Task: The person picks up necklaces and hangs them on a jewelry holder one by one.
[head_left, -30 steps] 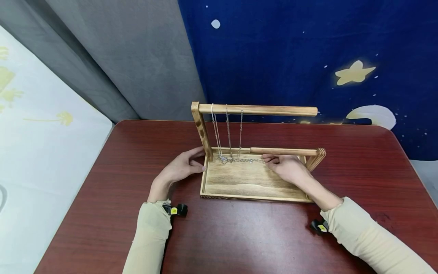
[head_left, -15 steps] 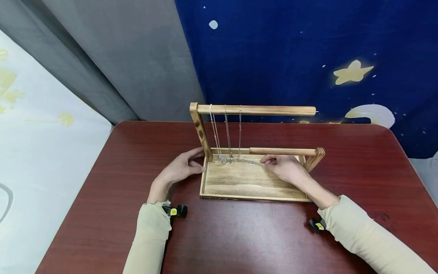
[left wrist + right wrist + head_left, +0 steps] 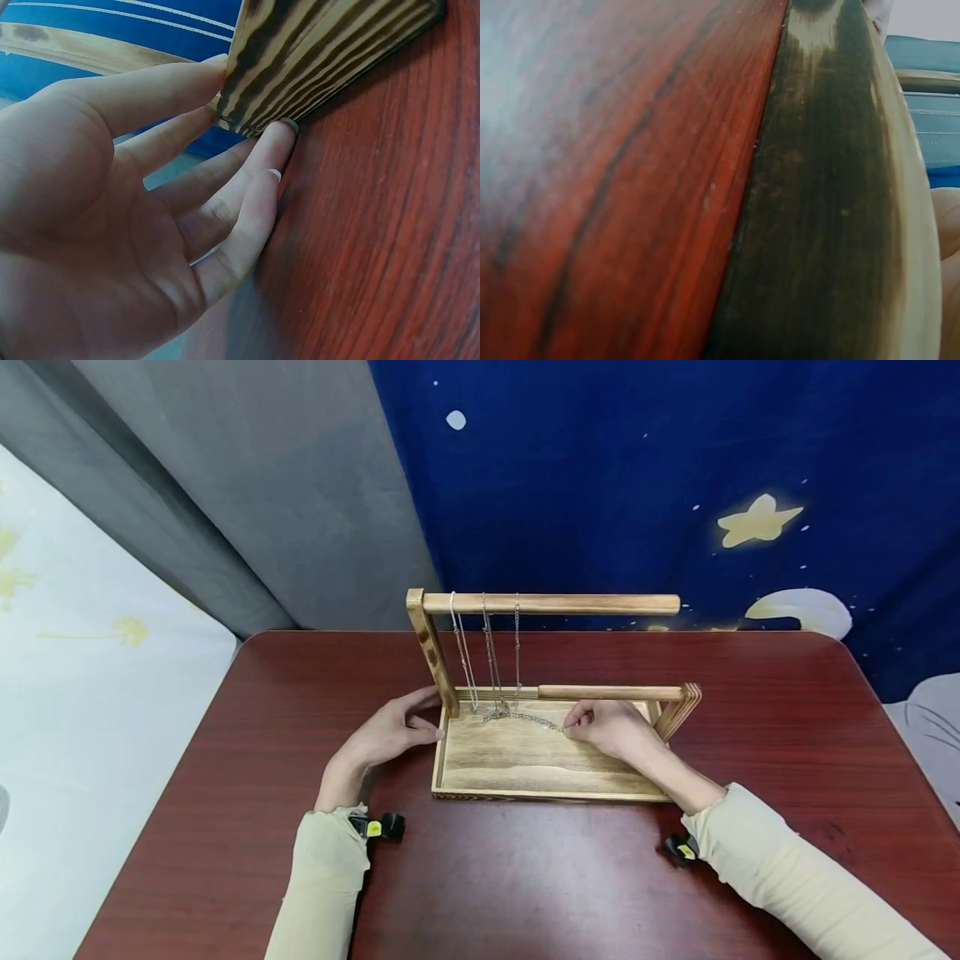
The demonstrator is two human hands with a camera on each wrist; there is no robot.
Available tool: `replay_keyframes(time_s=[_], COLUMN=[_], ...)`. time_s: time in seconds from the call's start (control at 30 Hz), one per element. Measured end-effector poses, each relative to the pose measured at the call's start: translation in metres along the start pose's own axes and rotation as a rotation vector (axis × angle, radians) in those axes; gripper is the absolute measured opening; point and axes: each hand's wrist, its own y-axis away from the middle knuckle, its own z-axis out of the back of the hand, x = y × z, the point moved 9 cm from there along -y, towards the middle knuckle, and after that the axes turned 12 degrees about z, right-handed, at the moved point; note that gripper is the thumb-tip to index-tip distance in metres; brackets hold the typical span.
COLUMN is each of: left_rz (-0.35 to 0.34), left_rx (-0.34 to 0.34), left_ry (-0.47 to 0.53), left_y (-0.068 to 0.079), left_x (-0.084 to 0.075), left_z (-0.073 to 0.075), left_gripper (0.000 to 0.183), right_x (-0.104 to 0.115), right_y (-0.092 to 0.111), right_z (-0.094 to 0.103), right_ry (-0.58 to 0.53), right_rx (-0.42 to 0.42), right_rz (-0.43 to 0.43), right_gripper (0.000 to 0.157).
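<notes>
Your right hand (image 3: pixel 611 728) pinches the silver chain (image 3: pixel 525 718).
Your left hand (image 3: pixel 386 735) lies loosely spread, fingertips touching the wooden stand (image 3: pixel 547 768).

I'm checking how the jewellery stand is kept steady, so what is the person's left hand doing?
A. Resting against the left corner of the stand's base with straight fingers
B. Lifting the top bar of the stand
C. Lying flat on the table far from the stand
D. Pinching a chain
A: the left hand lies with straight fingers against the left corner of the wooden stand, while the right hand pinches the chain.
</notes>
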Motion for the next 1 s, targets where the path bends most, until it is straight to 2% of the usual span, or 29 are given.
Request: replay_keyframes(time_s=[0.23, 0.43, 0.57, 0.8, 1.0], left_rz=[-0.004, -0.003, -0.009, -0.004, -0.012], left_rx=[-0.003, 0.007, 0.01, 0.013, 0.015], left_ry=[-0.014, -0.001, 0.006, 0.018, 0.03], left_y=[-0.002, -0.002, -0.001, -0.001, 0.0], left_x=[0.0, -0.001, -0.001, -0.002, -0.002], left_z=[0.0, 0.0, 0.0, -0.001, -0.001], left_gripper=[0.072, 0.072, 0.073, 0.072, 0.072], right_x=[-0.002, -0.003, 0.0, 0.014, 0.023], right_y=[0.001, 0.004, 0.006, 0.008, 0.011], right_z=[0.0, 0.0, 0.002, 0.009, 0.014], right_ry=[0.018, -0.037, -0.055, -0.037, -0.021], right_rx=[0.01, 0.0, -0.023, -0.069, -0.071], right_rz=[-0.017, -0.039, -0.013, 0.093, 0.092], right_gripper=[0.004, 0.007, 0.008, 0.009, 0.011])
